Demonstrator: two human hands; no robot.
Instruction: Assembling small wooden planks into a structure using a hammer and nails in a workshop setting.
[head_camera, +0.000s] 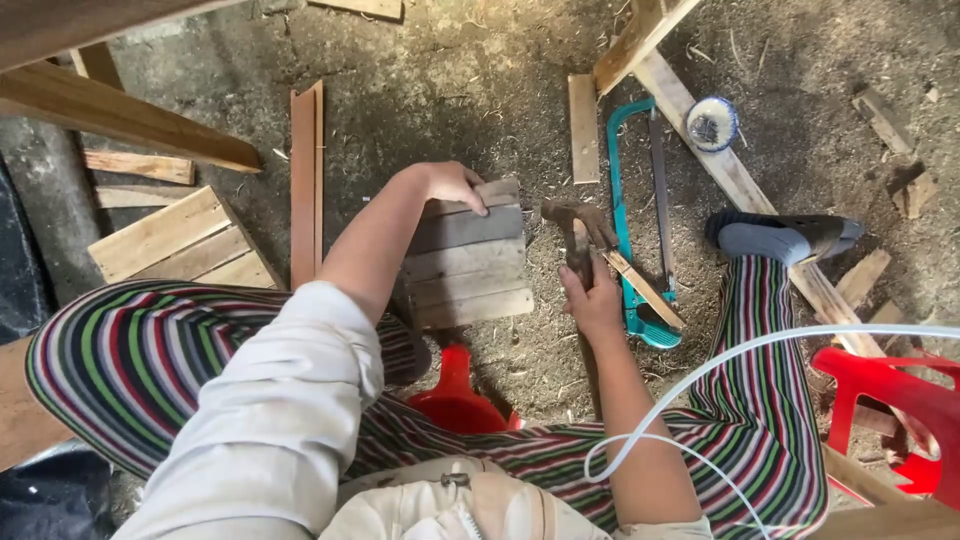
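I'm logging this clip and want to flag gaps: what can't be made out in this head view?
- Hammer grip: the right hand wraps the handle, hiding the shaft.
- Slatted wooden panel: its near left corner is hidden by the left hand and forearm.
- Red stool: cut off by the right edge.
- Red scoop: partly hidden by the striped leg.

Two hands are at work: the left hand (455, 184) and the right hand (592, 300). There is one hammer (577, 232), one teal-framed saw (632, 215), two slatted wooden panels (468, 255) (185, 240), one red scoop (456, 400) and one red stool (890, 400).
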